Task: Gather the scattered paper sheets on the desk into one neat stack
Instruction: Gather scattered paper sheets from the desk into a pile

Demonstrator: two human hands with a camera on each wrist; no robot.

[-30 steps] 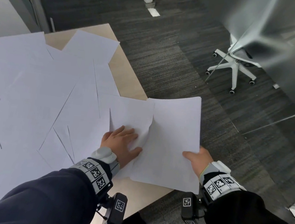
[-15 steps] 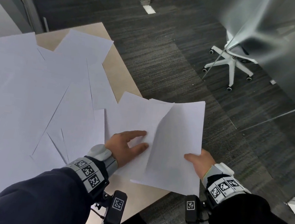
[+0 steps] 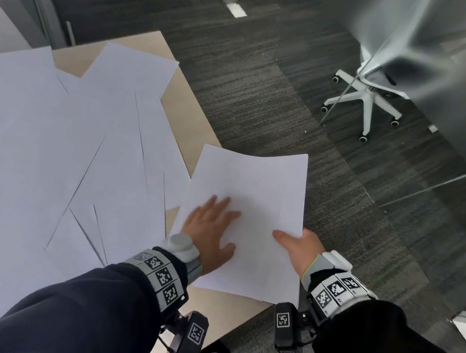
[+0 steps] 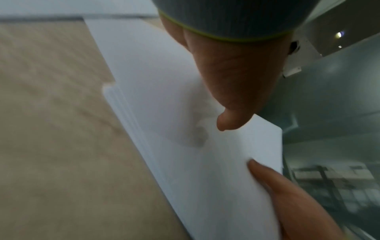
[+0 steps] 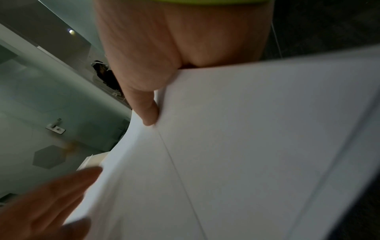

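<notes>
Early going here: the right hand (image 3: 302, 248) pinches a thin stack of sheets (image 3: 250, 184) hanging off the desk (image 3: 187, 109) corner, the left hand (image 3: 210, 229) lies flat on it, while most scattered paper sheets (image 3: 54, 139) remain ungathered.

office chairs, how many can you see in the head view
1. The white office chair stands on the dark carpet at the upper right, behind the glass partition, well away from the desk. Only its wheeled base shows clearly; others may be out of frame.

stack (image 3: 257, 185): white, overhanging desk edge | loose sheets (image 3: 54, 139): scattered, perhaps overlapping
</notes>
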